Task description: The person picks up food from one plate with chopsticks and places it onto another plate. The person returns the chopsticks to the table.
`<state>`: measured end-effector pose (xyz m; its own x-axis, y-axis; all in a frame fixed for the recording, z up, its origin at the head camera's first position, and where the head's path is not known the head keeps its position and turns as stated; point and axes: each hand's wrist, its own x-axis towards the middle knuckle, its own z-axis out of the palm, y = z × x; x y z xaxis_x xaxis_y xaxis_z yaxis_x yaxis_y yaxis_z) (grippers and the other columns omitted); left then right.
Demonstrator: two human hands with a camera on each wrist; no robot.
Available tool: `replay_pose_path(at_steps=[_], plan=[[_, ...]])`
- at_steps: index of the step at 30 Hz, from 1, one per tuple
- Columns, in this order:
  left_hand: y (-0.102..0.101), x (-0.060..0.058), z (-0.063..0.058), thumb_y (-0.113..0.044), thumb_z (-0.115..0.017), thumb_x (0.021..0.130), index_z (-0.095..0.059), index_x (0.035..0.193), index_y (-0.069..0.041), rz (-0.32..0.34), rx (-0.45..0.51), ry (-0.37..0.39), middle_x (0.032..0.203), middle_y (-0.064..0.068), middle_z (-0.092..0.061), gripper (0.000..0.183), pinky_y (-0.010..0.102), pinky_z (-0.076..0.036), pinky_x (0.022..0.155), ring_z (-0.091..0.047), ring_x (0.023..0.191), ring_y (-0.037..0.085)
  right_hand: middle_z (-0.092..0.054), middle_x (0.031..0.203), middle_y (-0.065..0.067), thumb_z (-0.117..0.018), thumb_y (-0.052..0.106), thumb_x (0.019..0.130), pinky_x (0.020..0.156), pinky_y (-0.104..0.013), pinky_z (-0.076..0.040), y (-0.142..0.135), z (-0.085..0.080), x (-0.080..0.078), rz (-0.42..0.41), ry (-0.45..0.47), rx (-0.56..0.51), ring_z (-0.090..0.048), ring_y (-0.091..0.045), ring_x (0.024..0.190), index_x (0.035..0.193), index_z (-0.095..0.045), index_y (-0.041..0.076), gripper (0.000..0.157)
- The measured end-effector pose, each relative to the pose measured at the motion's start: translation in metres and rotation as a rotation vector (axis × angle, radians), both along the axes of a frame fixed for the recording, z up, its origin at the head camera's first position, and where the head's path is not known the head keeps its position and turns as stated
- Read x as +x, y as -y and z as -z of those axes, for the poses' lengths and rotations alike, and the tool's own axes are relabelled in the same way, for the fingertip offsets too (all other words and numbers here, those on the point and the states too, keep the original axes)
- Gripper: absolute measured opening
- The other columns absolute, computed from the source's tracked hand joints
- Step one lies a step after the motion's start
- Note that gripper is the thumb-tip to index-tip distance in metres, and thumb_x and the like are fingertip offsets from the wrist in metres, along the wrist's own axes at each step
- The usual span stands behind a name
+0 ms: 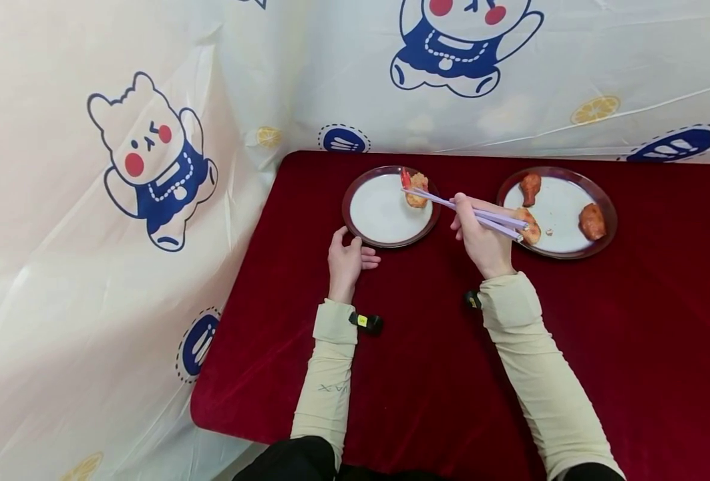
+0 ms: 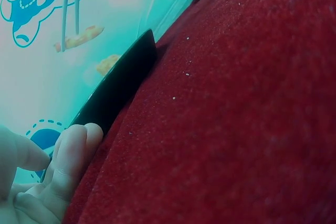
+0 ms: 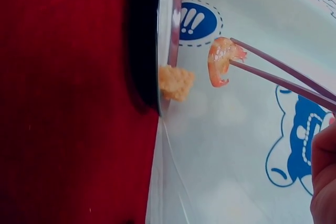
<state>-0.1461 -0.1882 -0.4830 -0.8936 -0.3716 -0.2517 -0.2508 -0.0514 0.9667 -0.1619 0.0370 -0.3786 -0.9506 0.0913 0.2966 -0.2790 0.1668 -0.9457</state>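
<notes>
My right hand (image 1: 481, 234) grips a pair of purple chopsticks (image 3: 286, 82), angled leftward over the left plate. Their tips pinch a curled orange-red shrimp (image 3: 218, 61), held above the plate beside a golden fried piece (image 3: 176, 82). That left plate (image 1: 385, 234) is white with a dark brown rim. At its near-left rim is my left hand (image 1: 345, 264); the left wrist view shows thumb and fingers (image 2: 73, 145) on either side of the plate edge. From that low side, the plate's dark underside (image 2: 118, 85) hides most of what lies on it.
A second brown-rimmed plate (image 1: 559, 200) stands to the right, behind my right hand. It bears a small drumstick (image 1: 530, 189), a browned chunk (image 1: 592, 222) and a golden piece (image 1: 531, 232) partly covered by the chopsticks. Dark red cloth (image 1: 421, 374) covers the table; a printed white curtain (image 1: 330, 80) hangs behind.
</notes>
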Motion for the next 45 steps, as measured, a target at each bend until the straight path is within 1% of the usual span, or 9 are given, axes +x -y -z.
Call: replay_pose_path(at_steps=[5, 12, 14, 17, 20, 24, 29, 36, 45], plan=[[0.0, -0.001, -0.001, -0.017, -0.044, 0.099, -0.03, 0.15, -0.014, 0.006, -0.006, -0.002, 0.073, 0.011, -0.068, 0.053, 0.035, -0.063, 0.061, -0.069, 0.054, 0.017, -0.056, 0.052, 0.005, -0.057, 0.017, 0.095, 0.042, -0.013, -0.042, 0.007, 0.001, -0.003, -0.008, 0.005, 0.015, -0.051, -0.009, 0.041, 0.089, -0.074, -0.007, 0.03], [0.002, -0.002, 0.0, -0.017, -0.044, 0.1, -0.031, 0.15, -0.014, 0.006, 0.0, -0.006, 0.075, 0.013, -0.068, 0.052, 0.035, -0.063, 0.062, -0.069, 0.056, 0.018, -0.056, 0.052, 0.0, -0.057, 0.018, 0.095, 0.041, -0.014, -0.042, 0.016, 0.002, -0.009, -0.014, 0.031, 0.022, -0.049, -0.003, 0.04, 0.078, -0.071, -0.006, 0.033], [0.002, -0.002, 0.0, -0.017, -0.045, 0.1, -0.031, 0.15, -0.015, 0.005, -0.005, -0.005, 0.075, 0.013, -0.068, 0.052, 0.035, -0.063, 0.061, -0.069, 0.056, 0.018, -0.056, 0.051, 0.004, -0.057, 0.018, 0.096, 0.041, -0.013, -0.042, 0.018, 0.004, -0.011, -0.017, 0.042, 0.026, -0.05, -0.004, 0.04, 0.075, -0.07, -0.005, 0.034], [0.003, -0.002, 0.0, -0.017, -0.045, 0.1, -0.031, 0.15, -0.015, 0.001, 0.0, -0.005, 0.076, 0.013, -0.068, 0.052, 0.035, -0.063, 0.062, -0.069, 0.056, 0.018, -0.055, 0.05, 0.008, -0.057, 0.019, 0.096, 0.041, -0.014, -0.042, 0.022, 0.012, -0.018, -0.03, 0.058, 0.023, -0.051, -0.011, 0.04, 0.07, -0.069, -0.002, 0.036], [0.003, -0.002, 0.0, -0.017, -0.045, 0.1, -0.031, 0.149, -0.015, 0.002, 0.008, -0.005, 0.076, 0.013, -0.068, 0.052, 0.036, -0.063, 0.062, -0.07, 0.057, 0.018, -0.057, 0.052, 0.002, -0.058, 0.022, 0.096, 0.04, -0.015, -0.043, 0.024, 0.025, -0.028, -0.043, 0.073, 0.011, -0.052, -0.015, 0.041, 0.065, -0.067, 0.002, 0.038], [0.004, -0.002, 0.001, -0.017, -0.044, 0.1, -0.031, 0.149, -0.016, 0.011, 0.024, 0.002, 0.075, 0.011, -0.068, 0.051, 0.036, -0.063, 0.063, -0.07, 0.057, 0.018, -0.06, 0.056, -0.007, -0.06, 0.031, 0.094, 0.04, -0.017, -0.043, 0.028, 0.039, -0.04, -0.05, 0.095, -0.009, -0.054, -0.014, 0.042, 0.076, -0.073, 0.003, 0.036], [0.005, -0.002, 0.002, -0.019, -0.044, 0.101, -0.03, 0.151, -0.018, 0.031, 0.032, 0.022, 0.078, 0.014, -0.069, 0.052, 0.036, -0.063, 0.064, -0.071, 0.059, 0.02, -0.059, 0.053, 0.002, -0.06, 0.038, 0.093, 0.039, -0.017, -0.042, 0.035, 0.043, -0.046, -0.049, 0.138, 0.012, -0.057, -0.023, 0.046, 0.083, -0.076, 0.005, 0.038], [0.004, -0.001, 0.001, -0.02, -0.045, 0.101, -0.029, 0.151, -0.02, 0.038, 0.025, 0.029, 0.083, 0.02, -0.07, 0.052, 0.036, -0.063, 0.065, -0.071, 0.06, 0.021, -0.058, 0.052, 0.007, -0.058, 0.039, 0.093, 0.039, -0.017, -0.04, 0.043, 0.045, -0.049, -0.041, 0.166, 0.051, -0.057, -0.014, 0.044, 0.079, -0.075, 0.007, 0.039], [0.002, 0.001, 0.001, -0.018, -0.045, 0.1, -0.033, 0.148, -0.016, 0.016, -0.003, -0.005, 0.076, 0.016, -0.069, 0.05, 0.036, -0.063, 0.061, -0.069, 0.056, 0.019, -0.059, 0.053, 0.005, -0.058, 0.036, 0.093, 0.039, -0.016, -0.044, 0.048, 0.046, -0.055, -0.041, 0.156, 0.064, -0.054, -0.004, 0.042, 0.091, -0.077, 0.0, 0.041]])
